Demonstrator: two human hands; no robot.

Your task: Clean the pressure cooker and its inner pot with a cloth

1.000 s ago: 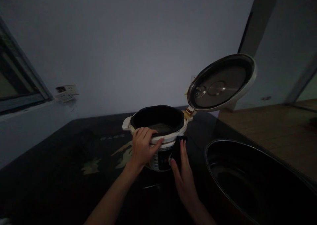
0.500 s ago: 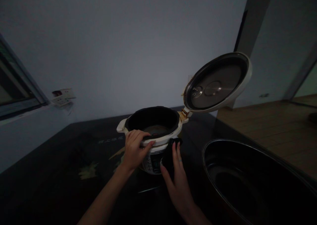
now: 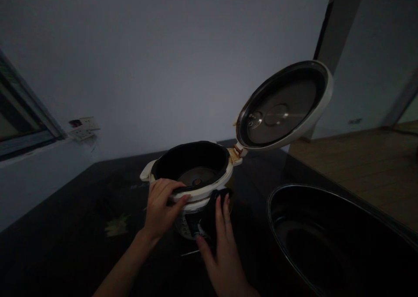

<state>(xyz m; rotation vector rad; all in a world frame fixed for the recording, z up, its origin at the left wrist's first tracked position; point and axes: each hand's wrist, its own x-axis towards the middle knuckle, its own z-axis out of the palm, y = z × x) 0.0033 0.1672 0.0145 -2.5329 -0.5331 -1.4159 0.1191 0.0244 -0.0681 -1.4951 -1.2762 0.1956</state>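
A white electric rice cooker (image 3: 191, 192) stands on a dark glossy table (image 3: 81, 227), its lid (image 3: 284, 105) hinged up to the right and its dark inside showing. My left hand (image 3: 161, 210) grips the cooker's near rim, fingers curled over the edge. My right hand (image 3: 222, 249) presses a dark cloth (image 3: 210, 216) flat against the cooker's front wall, fingers stretched upward over it. A ring shows on one finger.
A large black pot (image 3: 326, 236) sits at the right on the table. A wall socket (image 3: 81, 129) is at the left beside a window frame (image 3: 19, 118). Wooden floor (image 3: 365, 166) lies beyond the table at the right.
The cooker has shifted left and nearer in view. My right hand with the cloth has slid down and left across the cooker's front. My left hand stays on the rim.
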